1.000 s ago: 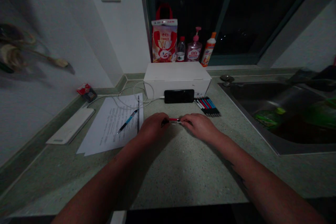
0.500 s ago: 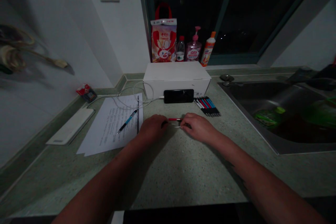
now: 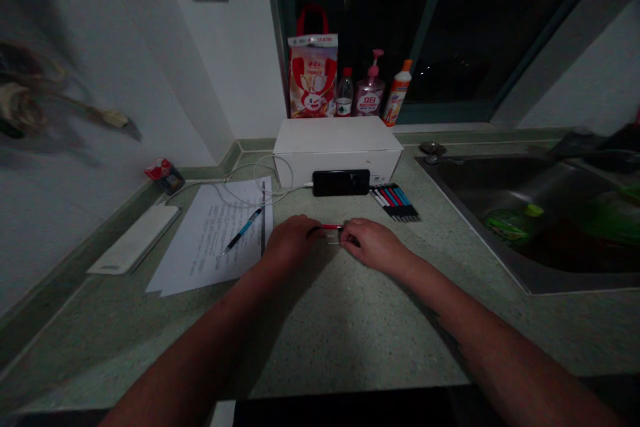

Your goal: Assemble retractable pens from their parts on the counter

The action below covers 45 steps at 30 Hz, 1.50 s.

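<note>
A red pen (image 3: 331,227) spans the gap between my two hands, level above the counter. My left hand (image 3: 293,240) is closed around its left end. The fingertips of my right hand (image 3: 371,241) pinch its right end. Just below the pen, thin pale sticks (image 3: 333,243) show between my hands; they are too small to make out, and I cannot tell if fingers touch them. Beyond my right hand, several pens (image 3: 395,203) lie side by side in blue, red, black and white. A blue and black pen (image 3: 242,232) rests on printed sheets (image 3: 210,247) to the left.
A phone (image 3: 341,183) with a white cable leans on a white box (image 3: 337,140). Bottles and a red bag (image 3: 313,77) stand behind the box. A sink (image 3: 500,233) is at right. A white flat case (image 3: 135,240) and a small red and black packet (image 3: 165,175) lie at left.
My right hand has shifted slightly left, closer to my left hand, and its fingers now sit at the pen's right end. Less of the pen shows between the hands.
</note>
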{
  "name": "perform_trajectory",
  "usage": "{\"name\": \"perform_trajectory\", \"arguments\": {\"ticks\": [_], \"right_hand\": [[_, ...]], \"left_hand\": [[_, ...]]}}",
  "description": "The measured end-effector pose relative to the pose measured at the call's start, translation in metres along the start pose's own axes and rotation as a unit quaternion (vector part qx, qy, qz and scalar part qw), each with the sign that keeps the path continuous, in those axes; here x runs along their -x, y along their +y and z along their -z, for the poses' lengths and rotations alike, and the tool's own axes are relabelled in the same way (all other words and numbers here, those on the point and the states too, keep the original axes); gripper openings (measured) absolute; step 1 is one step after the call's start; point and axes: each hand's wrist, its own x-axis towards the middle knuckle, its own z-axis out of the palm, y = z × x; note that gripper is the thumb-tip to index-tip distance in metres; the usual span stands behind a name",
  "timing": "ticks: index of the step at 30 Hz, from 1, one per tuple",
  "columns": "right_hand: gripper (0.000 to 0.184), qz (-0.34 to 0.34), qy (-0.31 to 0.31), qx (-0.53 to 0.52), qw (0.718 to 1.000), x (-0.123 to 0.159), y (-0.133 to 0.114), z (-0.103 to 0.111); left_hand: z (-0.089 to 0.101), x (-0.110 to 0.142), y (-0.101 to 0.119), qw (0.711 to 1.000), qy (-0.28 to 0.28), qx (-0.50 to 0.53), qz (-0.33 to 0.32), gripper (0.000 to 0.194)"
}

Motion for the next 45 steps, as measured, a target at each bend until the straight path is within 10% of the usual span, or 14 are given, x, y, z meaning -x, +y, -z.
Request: {"name": "perform_trajectory", "arguments": {"ticks": [18,37,45], "right_hand": [[0.012,0.080,0.115,-0.092,0.986,0.006,-0.006,0.007],[0.007,-0.004,0.174,-0.175,0.969,0.002,0.004,0.005],[0.017,-0.051,0.103,-0.163,0.980,0.003,-0.004,0.006]], "left_hand": [[-0.005,0.006,0.012,0.942,-0.005,0.336,-0.006,0.037],[-0.001,0.002,0.006,0.968,0.044,0.243,0.036,0.027],[-0.002,0.001,0.006,0.971,0.041,0.231,0.041,0.027]]}}
